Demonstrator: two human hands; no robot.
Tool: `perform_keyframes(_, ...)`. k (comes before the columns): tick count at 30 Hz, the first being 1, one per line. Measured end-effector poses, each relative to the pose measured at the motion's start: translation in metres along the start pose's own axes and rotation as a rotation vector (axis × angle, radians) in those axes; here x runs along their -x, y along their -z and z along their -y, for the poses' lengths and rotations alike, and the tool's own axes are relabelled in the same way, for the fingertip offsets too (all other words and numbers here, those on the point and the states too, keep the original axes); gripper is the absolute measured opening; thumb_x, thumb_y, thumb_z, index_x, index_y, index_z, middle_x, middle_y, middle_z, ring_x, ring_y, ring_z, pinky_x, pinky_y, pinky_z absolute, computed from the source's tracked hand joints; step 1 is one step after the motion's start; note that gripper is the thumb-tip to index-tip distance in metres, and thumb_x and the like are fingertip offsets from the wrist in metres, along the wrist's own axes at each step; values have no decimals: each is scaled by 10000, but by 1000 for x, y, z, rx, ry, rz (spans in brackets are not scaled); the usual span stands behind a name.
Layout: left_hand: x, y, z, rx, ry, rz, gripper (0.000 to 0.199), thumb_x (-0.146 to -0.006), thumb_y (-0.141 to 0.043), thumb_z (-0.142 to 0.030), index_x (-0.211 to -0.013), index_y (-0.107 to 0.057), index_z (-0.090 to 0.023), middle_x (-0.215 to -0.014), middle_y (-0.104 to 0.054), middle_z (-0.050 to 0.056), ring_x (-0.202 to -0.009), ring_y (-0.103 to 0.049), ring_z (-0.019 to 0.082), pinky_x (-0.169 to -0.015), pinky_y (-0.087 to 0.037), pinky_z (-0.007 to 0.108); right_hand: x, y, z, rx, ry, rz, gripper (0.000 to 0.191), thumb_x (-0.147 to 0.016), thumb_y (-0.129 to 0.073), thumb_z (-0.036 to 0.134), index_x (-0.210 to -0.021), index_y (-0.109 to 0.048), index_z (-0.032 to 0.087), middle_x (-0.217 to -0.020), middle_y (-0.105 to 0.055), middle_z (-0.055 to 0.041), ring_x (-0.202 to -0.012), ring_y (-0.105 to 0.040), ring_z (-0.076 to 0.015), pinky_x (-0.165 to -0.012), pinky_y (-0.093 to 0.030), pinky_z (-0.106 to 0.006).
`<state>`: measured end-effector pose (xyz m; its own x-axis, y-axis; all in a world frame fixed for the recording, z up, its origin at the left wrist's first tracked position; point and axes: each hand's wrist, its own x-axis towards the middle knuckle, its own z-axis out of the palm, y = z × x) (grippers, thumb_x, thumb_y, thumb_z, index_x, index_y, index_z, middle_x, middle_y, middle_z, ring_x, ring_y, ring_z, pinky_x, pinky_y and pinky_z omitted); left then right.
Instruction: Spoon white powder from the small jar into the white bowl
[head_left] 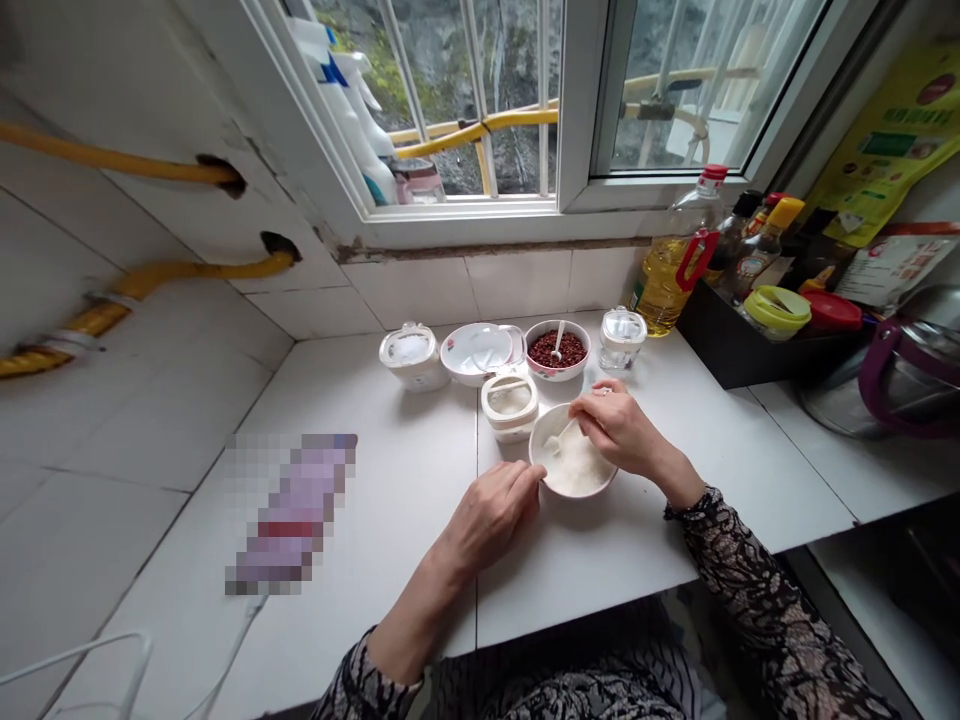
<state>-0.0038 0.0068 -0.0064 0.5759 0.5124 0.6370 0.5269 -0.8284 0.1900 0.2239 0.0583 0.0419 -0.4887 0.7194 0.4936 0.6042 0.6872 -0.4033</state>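
1. White tiled counter (397, 450), just one, tucked under one window (583, 110) with bars outside.
2. One black box (720, 335) at the right, packed with bottles and tubs (too jumbled for me to count), plus one shiny metal pot (832, 390) with a purple handle beside it.
3. One pixelated purplish thing (300, 500) over on the left, honestly can't tell what it is.
4. One oil bottle (664, 275), red cap, standing near the wall.
5. Two bowls: the bowl of white grains (577, 494) is up front between the hands, and the bowl of dark red beans (559, 374) sits behind it. One white dish (459, 352) left of the beans.
6. Three squarish containers: left one (420, 375), middle one (511, 432) just beside the grain bowl, right one (621, 355) near the oil.
7. Two hands, both in dark patterned sleeves. Left hand (499, 510) is knuckles-up, thumb and fingers pinched together on the grain bowl's left rim. Right hand (619, 425) reaches over the right side, wrist bent, fingers curled tight around a white spoon (559, 440).
8. Two spoons total: that one slants down-left into the grains, the other spoon (558, 340) stands in the beans.
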Motion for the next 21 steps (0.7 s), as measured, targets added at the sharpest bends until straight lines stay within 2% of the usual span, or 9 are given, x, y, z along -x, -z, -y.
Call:
perform_keyframes(4, 0, 1, 0, 1, -4, -1, 186, -973, -390, -70, -1057, -517, -178, -751, -602, 16, -628, -572, 159, -588, -468, 282, 1, -1, 6, -140, -5, 70, 222, -911, -446, 84, -851, -620, 207, -660, -682, 18, -638, -599, -158, -933, -438, -408)
perform_keyframes(9, 0, 1, -1, -4, 2, -4, 172, -984, -389, -83, -1042, -520, -178, -744, -600, 13, -623, -568, 156, -589, -469, 280, 1, 1, 12, -274, -136, 97, 215, -898, -479, 105, -810, -641, 214, -577, -655, 32, -684, -615, -170, -896, -459, -381)
perform_keyframes(14, 0, 1, -1, 0, 5, 0, 170, -977, -404, -82, -1047, -527, -176, -751, -607, 19, -636, -583, 162, -598, -479, 285, -1, 1, 10, -364, -270, 21, 196, -855, -495, 122, -748, -638, 203, -557, -642, 39, -614, -593, -144, -885, -468, -371)
perform_keyframes(17, -1, 2, -1, -4, -4, -9, 168, -977, -404, -74, -1046, -522, -170, -747, -607, 21, -636, -582, 169, -595, -480, 289, -2, 2, 8, -481, -373, -40, 168, -849, -512, 174, -737, -635, 194, -545, -621, 36, -552, -569, -129, -745, -493, -323)
perform_keyframes(19, -1, 2, -1, -14, -16, -14, 164, -983, -394, -73, -1042, -515, -166, -741, -604, 21, -630, -573, 170, -594, -478, 288, -3, 3, 7, -587, -456, -62, 140, -827, -529, 202, -740, -638, 185, -539, -608, 32, -529, -560, -126, -628, -473, -283)
perform_keyframes(21, -2, 2, -1, -24, -24, -12, 163, -988, -383, -73, -1038, -509, -164, -739, -602, 22, -623, -562, 169, -591, -474, 287, -3, 3, 4, -681, -538, -76, 113, -795, -552, 218, -737, -641, 179, -533, -604, 31, -517, -552, -124, -577, -453, -266)
